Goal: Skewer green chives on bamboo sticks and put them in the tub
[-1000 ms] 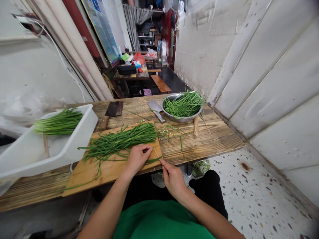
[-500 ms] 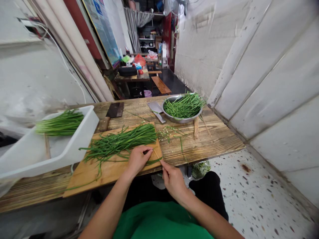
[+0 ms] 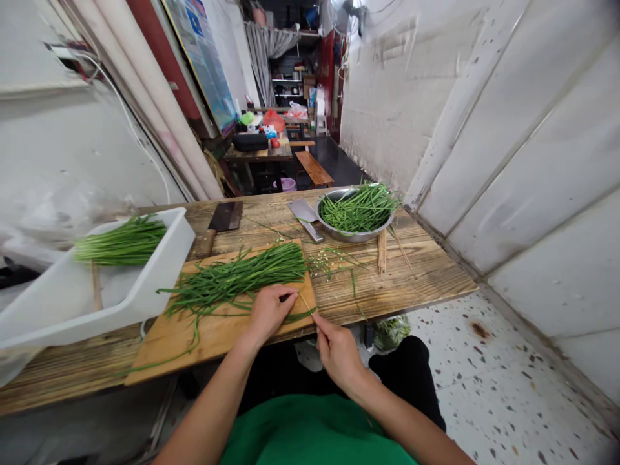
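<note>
A thin bamboo skewer (image 3: pixel 305 301) slants between my two hands at the cutting board's right front corner. My left hand (image 3: pixel 269 311) is closed, with thumb and forefinger pinching its upper end. My right hand (image 3: pixel 339 349) is closed too, its fingertips pinched at the lower end. A few garlic chive stalks (image 3: pixel 301 315) run along the board's edge up to the right fingertips; whether the skewer pierces them is too small to tell. Behind my left hand, a loose pile of garlic chives (image 3: pixel 242 274) lies on the wooden cutting board (image 3: pixel 213 336).
A white plastic tub (image 3: pixel 165 274) with a chive bunch stands left. Behind the board lie a dark cleaver (image 3: pixel 226 216) and a metal cleaver (image 3: pixel 304 212). A steel bowl (image 3: pixel 356 237) of chives sits at the back right, beside several bamboo skewers (image 3: pixel 382 252).
Both hands keep the same pinch in nearly the same place. The whole view has shifted slightly; nothing else visibly moved.
</note>
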`<state>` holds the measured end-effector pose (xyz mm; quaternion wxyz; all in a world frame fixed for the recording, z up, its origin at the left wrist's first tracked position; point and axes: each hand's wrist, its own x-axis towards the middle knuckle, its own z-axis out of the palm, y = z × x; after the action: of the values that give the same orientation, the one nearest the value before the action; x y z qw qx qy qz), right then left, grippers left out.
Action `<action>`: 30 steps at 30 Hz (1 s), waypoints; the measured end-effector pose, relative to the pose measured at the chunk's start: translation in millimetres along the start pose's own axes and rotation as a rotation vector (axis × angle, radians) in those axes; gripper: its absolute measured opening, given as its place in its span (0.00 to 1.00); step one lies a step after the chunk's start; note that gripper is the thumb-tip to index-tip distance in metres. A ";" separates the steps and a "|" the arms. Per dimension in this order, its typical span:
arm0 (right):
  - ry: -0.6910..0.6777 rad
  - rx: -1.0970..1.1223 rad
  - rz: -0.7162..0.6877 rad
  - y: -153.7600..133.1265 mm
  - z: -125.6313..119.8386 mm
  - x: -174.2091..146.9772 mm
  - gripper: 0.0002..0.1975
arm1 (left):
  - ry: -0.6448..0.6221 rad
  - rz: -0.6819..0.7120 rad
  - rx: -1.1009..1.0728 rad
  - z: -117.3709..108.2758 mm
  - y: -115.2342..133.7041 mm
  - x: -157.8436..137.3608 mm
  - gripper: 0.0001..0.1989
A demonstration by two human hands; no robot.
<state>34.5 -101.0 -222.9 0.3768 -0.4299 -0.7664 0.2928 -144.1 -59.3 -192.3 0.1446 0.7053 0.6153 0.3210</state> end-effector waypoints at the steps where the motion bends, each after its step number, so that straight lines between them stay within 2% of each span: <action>1: 0.002 0.003 -0.001 -0.2 -0.1 -0.1 0.19 | -0.001 0.002 -0.001 -0.1 0.0 -0.1 0.10; 13: -0.006 0.011 0.053 0.3 2.6 -0.2 0.19 | -0.062 0.030 0.003 -1.5 -0.7 0.3 0.09; 16: -0.018 -0.012 0.075 -1.8 2.1 1.8 0.19 | -0.102 0.078 0.025 -1.6 5.5 -2.4 0.08; 20: -0.018 -0.029 0.073 -2.5 2.4 6.7 0.19 | -0.220 0.189 0.033 -6.6 19.6 -7.7 0.08; 22: -0.004 -0.031 0.071 -1.3 3.3 8.2 0.19 | -0.233 0.198 0.072 -11.9 23.0 -8.4 0.09; 26: 0.031 -0.013 0.066 3.1 6.2 7.0 0.19 | -0.095 0.099 0.237 -20.6 13.7 -2.0 0.10; 30: 0.046 -0.023 0.057 6.2 7.8 4.7 0.19 | 0.056 0.023 0.494 -16.5 -3.1 8.9 0.10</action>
<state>29.1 -94.9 -230.4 0.3807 -0.4625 -0.7485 0.2845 -156.6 -53.3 -179.3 -0.0529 0.7171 0.6708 0.1818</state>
